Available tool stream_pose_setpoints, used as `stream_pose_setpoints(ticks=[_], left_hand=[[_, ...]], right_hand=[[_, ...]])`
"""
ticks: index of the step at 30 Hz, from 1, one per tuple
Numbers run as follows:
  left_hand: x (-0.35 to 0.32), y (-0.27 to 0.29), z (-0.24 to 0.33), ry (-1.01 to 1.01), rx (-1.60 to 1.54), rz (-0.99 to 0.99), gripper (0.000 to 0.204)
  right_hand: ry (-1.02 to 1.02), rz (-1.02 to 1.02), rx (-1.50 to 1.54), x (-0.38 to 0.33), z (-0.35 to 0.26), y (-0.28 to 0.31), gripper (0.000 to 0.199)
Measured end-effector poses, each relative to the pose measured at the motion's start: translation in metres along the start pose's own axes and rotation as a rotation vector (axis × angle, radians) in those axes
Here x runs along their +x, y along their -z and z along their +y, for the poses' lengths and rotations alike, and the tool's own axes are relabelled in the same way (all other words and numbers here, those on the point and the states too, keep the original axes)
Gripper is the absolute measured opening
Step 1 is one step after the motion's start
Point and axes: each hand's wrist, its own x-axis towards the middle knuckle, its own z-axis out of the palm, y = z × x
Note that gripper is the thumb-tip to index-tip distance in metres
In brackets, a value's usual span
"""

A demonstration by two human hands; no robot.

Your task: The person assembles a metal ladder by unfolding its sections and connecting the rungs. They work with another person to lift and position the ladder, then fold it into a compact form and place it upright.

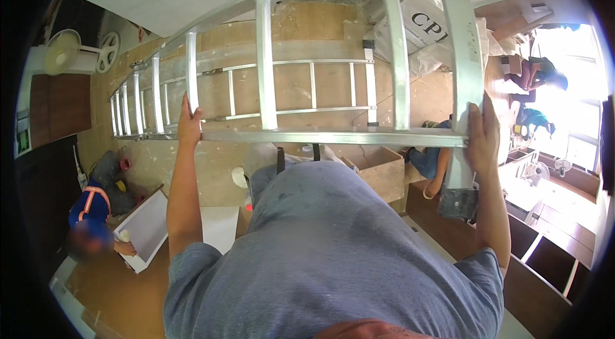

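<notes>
A silver metal stepladder [320,137] lies across in front of my body, its near section raised in both hands. My left hand [189,124] is closed round the near side rail beside a rung. At the ladder's right end my right hand [485,137] grips the corner where the rail meets a wide flat crosspiece [469,64]. A dark foot [459,203] caps the near end of that crosspiece. The ladder's second section [312,85] shows below, through the rungs, and the two sections draw together at the far left.
At the left a person in blue with orange straps [96,204] bends over a white open box [144,230]. A wooden box [378,171] stands near my legs. White sacks [419,25] lie behind the ladder's right end. Another person's arm [439,172] is close to my right hand.
</notes>
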Motion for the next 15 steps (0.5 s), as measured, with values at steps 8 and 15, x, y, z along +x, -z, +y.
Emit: stream_pose_setpoints(ticks=[8,15], left_hand=[[-0.004,-0.015,-0.004,-0.154,0.142,0.099,0.068],[-0.01,-0.024,0.0,-0.01,0.16,0.073,0.066]], right_hand=[[0.031,0.095,0.0,-0.009,0.02,-0.005,0.044],[0.04,0.111,0.006,-0.005,0.042,-0.009,0.042]])
